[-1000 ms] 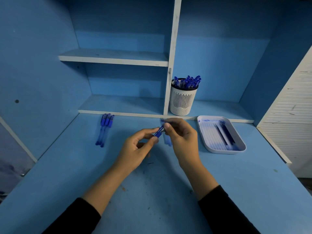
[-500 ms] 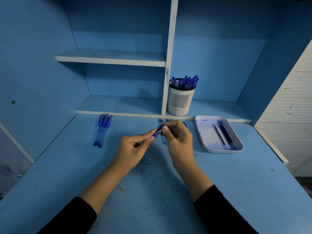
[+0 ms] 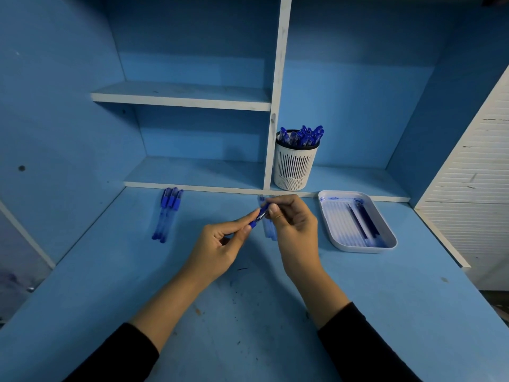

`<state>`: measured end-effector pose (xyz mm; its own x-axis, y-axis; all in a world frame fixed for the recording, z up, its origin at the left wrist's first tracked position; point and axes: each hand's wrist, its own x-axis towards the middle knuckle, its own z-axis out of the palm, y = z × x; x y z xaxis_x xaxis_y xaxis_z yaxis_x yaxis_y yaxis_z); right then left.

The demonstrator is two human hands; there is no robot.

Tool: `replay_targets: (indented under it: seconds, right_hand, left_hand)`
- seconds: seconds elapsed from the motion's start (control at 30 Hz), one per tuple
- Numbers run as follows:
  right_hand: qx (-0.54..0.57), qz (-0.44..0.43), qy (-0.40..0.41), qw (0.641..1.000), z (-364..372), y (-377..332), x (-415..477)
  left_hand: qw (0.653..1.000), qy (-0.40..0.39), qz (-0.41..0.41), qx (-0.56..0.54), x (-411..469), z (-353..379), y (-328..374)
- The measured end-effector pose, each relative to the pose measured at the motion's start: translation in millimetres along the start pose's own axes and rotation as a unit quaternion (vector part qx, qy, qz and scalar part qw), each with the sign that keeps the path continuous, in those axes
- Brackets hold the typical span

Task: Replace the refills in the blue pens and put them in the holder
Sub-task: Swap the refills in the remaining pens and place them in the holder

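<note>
Blue pen (image 3: 259, 215) is pinched above the desk (image 3: 248, 326) by both hands, left hand (image 3: 217, 249) on the tip, right hand (image 3: 294, 230) on the barrel, likely twisting it; behind, three pens (image 3: 168, 213) wait; tray (image 3: 363, 248) and holder (image 3: 294, 169) sit within reach.

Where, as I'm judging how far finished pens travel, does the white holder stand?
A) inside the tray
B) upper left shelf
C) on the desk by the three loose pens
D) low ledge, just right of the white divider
D: the holder, full of blue pens, stands on the low ledge beside the white divider, behind the tray.
</note>
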<state>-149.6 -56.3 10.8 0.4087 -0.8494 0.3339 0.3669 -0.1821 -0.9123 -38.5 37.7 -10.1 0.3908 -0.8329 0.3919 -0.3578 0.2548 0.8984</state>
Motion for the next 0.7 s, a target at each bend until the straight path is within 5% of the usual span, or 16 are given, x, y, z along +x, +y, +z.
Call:
replay_targets:
  seconds: [0.33,0.5,0.7]
  right_hand:
    - [0.043,0.020,0.046,0.998,-18,-10,17]
    - [-0.166,0.092,-0.052,0.980,-15,8,9]
    - [-0.404,-0.016,-0.190,0.895,2,20,-10]
  left_hand:
    - [0.992,0.123,-0.015,0.001,-2,-3,2]
    - [0.982,0.179,-0.004,0.052,2,-20,-2]
    - [0.976,0.194,-0.003,0.100,3,-31,-10]
